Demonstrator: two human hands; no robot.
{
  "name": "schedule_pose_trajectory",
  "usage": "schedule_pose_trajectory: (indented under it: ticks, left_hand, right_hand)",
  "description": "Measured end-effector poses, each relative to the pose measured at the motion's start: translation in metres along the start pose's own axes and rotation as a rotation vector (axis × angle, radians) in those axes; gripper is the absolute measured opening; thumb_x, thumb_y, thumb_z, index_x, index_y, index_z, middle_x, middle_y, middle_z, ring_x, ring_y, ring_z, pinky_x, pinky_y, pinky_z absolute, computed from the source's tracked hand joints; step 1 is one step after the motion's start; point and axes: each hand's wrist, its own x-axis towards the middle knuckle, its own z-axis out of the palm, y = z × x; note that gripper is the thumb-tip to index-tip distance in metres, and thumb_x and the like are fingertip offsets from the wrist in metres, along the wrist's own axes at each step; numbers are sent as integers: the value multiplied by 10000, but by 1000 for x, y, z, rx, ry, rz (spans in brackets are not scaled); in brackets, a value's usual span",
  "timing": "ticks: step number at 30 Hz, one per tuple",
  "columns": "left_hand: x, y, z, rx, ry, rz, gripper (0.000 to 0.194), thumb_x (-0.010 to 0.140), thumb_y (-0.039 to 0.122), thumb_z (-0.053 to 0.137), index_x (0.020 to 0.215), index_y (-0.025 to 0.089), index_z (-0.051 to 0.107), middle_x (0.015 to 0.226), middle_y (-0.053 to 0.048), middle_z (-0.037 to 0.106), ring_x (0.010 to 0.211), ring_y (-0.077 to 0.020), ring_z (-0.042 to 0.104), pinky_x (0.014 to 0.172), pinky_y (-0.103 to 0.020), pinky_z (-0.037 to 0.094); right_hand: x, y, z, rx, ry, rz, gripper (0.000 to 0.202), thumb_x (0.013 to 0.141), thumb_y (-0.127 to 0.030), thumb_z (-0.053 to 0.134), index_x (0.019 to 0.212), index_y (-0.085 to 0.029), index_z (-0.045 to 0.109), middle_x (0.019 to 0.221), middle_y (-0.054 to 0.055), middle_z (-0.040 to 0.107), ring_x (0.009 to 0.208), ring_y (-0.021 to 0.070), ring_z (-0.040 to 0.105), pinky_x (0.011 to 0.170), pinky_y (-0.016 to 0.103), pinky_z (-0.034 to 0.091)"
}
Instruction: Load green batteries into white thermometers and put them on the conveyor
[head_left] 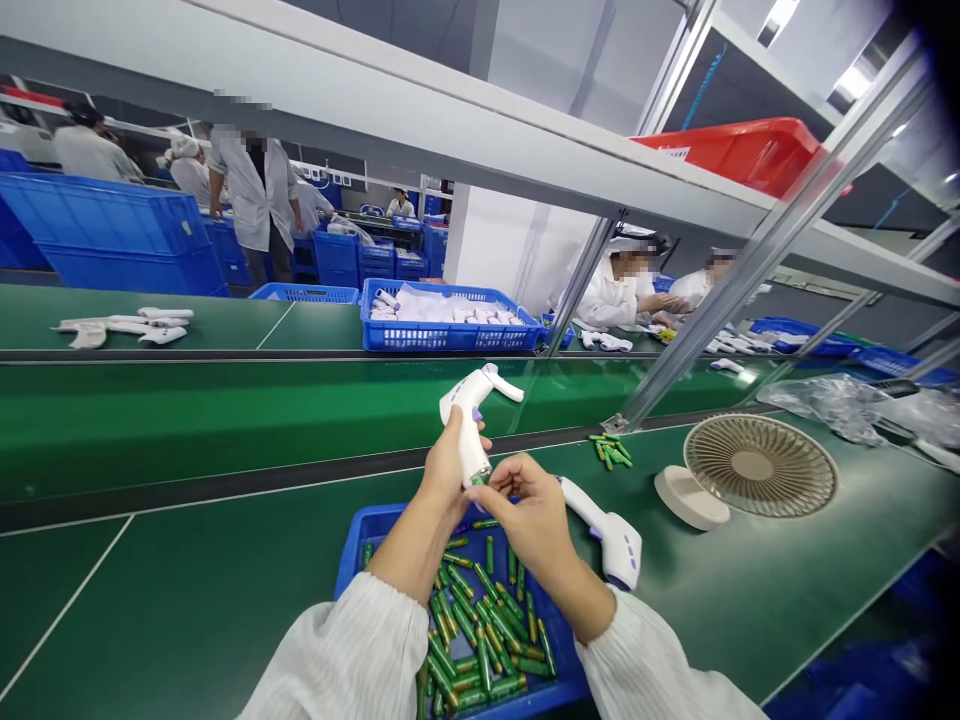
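My left hand [448, 470] grips a white forehead thermometer [471, 415] by its handle, head pointing up and away. My right hand [525, 510] pinches a green battery at the open bottom of that handle. Below both hands sits a blue tray [356, 555] holding several green batteries [480, 630]. A second white thermometer [611, 535] lies on the green table just right of my right wrist.
A small white fan [754, 470] lies to the right, with a few loose batteries [613, 452] near a metal strut. Across the green conveyor [225, 420] stands a blue basket of thermometers [446, 318]. White gloves [124, 328] lie far left. Workers in white coats stand and sit beyond.
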Motion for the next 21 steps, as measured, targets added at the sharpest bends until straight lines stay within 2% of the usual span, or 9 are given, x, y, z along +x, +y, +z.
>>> schedule_pose_trajectory:
  ticks: [2, 3, 4, 6, 9, 12, 15, 18, 21]
  left_hand:
    - [2, 2, -2, -173, -7, -127, 405, 934, 470, 459, 790, 112, 581, 552, -17, 524, 397, -89, 469, 365, -177, 333]
    - [3, 5, -4, -266, 13, -162, 407, 952, 461, 419, 769, 123, 553, 547, -7, 503, 394, -83, 460, 359, -167, 319]
    - [4, 7, -6, -345, 43, -178, 411, 963, 458, 390, 757, 132, 530, 546, 0, 491, 390, -77, 452, 353, -157, 307]
    - [7, 13, -10, -450, 84, -181, 418, 971, 464, 364, 755, 138, 510, 553, 3, 487, 390, -69, 446, 352, -144, 305]
    - [8, 18, -15, -503, 52, -180, 415, 963, 473, 386, 775, 128, 518, 564, 2, 494, 404, -67, 463, 358, -138, 324]
    - [7, 17, -16, -493, 27, -197, 402, 959, 465, 404, 788, 121, 524, 566, 7, 489, 408, -70, 475, 359, -140, 341]
    - [6, 15, -15, -475, 32, -199, 403, 959, 465, 400, 787, 123, 523, 565, 4, 488, 408, -73, 474, 358, -141, 340]
    - [7, 14, -12, -424, 47, -211, 418, 960, 473, 386, 755, 131, 510, 536, 6, 471, 389, -74, 452, 346, -141, 313]
    - [9, 9, -10, -334, 61, -194, 417, 953, 481, 398, 746, 138, 515, 533, 0, 482, 380, -87, 451, 337, -160, 305]
  right_hand:
    - [0, -2, -2, -77, 28, -66, 269, 827, -398, 650, 700, -201, 519, 589, -47, 523, 502, 99, 458, 492, 229, 369]
    - [0, -2, -2, -156, -11, -75, 277, 881, -392, 578, 690, -200, 520, 571, -43, 515, 493, 102, 456, 486, 231, 360]
    - [-2, -2, -1, -265, -96, -81, 287, 915, -364, 525, 682, -197, 533, 561, -36, 519, 495, 108, 466, 491, 234, 358]
    - [-6, 2, 2, -543, -373, -117, 235, 917, -266, 518, 706, -188, 586, 609, -12, 585, 549, 127, 533, 536, 239, 387]
    - [-16, 10, 13, -953, -776, -262, 142, 860, -89, 532, 894, -164, 648, 824, 49, 689, 680, 171, 624, 611, 261, 442]
    - [-24, 15, 16, -1155, -930, -450, 222, 841, -19, 508, 1002, -116, 627, 906, 107, 690, 745, 216, 644, 639, 305, 482]
    - [-24, 11, 4, -994, -832, -472, 241, 858, -45, 499, 1048, -139, 612, 929, 93, 673, 810, 220, 642, 682, 321, 515]
    - [-15, 2, -10, -611, -454, -421, 245, 917, -124, 485, 1116, -204, 604, 965, 61, 672, 871, 188, 643, 744, 308, 531]
    - [0, -6, -12, -366, -68, -487, 219, 940, -185, 515, 1111, -248, 637, 994, 51, 702, 914, 193, 658, 799, 341, 538]
